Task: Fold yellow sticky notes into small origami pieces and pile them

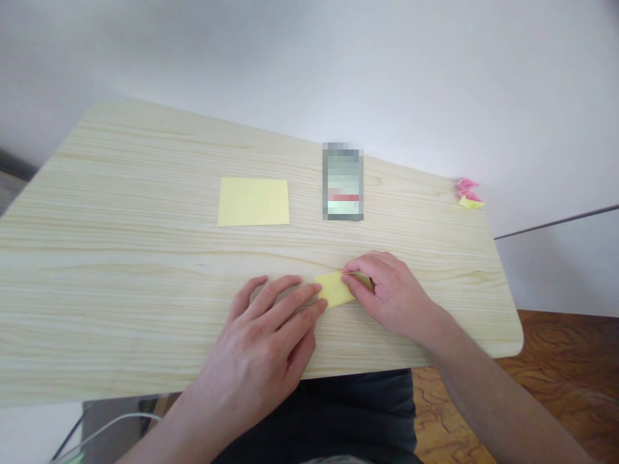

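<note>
A small folded piece of yellow paper [334, 288] lies on the wooden table between my two hands. My left hand [273, 332] rests with its fingers stretched out, two fingertips touching the paper's left end. At the other end my right hand [389, 290] pinches the paper's upper edge between thumb and index finger. Part of the paper's right side is hidden behind the right hand. Farther back lies a flat sheet of yellow paper [254, 202], touched by neither hand.
A phone-like device [343, 183], its screen blurred out, lies near the table's back edge. Small folded pink papers [467, 188] and a folded yellow paper [471, 203] sit at the back right corner. The wooden table [120, 270] meets a white wall [309, 71]. A white cable [120, 417] hangs below left.
</note>
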`<state>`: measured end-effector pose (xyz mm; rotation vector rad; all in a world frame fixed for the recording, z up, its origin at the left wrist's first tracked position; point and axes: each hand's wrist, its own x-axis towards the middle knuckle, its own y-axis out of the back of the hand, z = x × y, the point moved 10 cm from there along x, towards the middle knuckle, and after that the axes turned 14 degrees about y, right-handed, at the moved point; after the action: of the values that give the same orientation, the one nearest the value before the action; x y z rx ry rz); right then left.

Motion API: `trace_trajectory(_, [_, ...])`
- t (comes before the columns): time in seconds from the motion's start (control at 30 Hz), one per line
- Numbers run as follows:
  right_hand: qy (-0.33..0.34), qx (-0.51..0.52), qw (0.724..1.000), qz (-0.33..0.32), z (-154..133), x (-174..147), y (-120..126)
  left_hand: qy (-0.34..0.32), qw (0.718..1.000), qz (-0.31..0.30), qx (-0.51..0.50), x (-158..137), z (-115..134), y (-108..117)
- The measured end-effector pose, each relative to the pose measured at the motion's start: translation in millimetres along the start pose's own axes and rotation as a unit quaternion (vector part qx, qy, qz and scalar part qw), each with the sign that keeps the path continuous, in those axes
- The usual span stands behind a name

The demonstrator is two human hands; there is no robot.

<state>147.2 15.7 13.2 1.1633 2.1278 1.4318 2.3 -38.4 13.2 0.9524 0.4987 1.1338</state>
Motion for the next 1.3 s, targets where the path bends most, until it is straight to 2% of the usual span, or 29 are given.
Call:
trace_trajectory(0.27, [-0.018, -0.001, 1.000, 0.021, 2.3, -2.8, 1.5, 0.006, 1.000, -0.001, 0.005, 2.2, 0.7, 0.6])
trace_trajectory(0.5, [-0.099, -0.011, 0.992, 0.077, 12.6, -15.1, 7.7, 0.010, 1.000, -0.011, 0.011, 4.8, 2.4, 1.2])
trace_trajectory(0.63, [-0.123, 0.006, 0.986, 0.109, 14.4, -23.9, 8.0, 0.007, 1.000, -0.009, 0.010, 5.8, 2.4, 0.2])
trace_trajectory(1.07, [-0.125, -0.011, 0.982, 0.144, 13.7, -30.6, 8.1, 0.017, 1.000, -0.001, -0.009, 8.7, 3.1, 0.2])
trace_trajectory(1.3, [-0.108, 0.002, 0.981, 0.159, 13.6, -35.9, 12.7, 0.037, 0.998, 0.054, 0.001, 16.7, 8.2, 7.2])
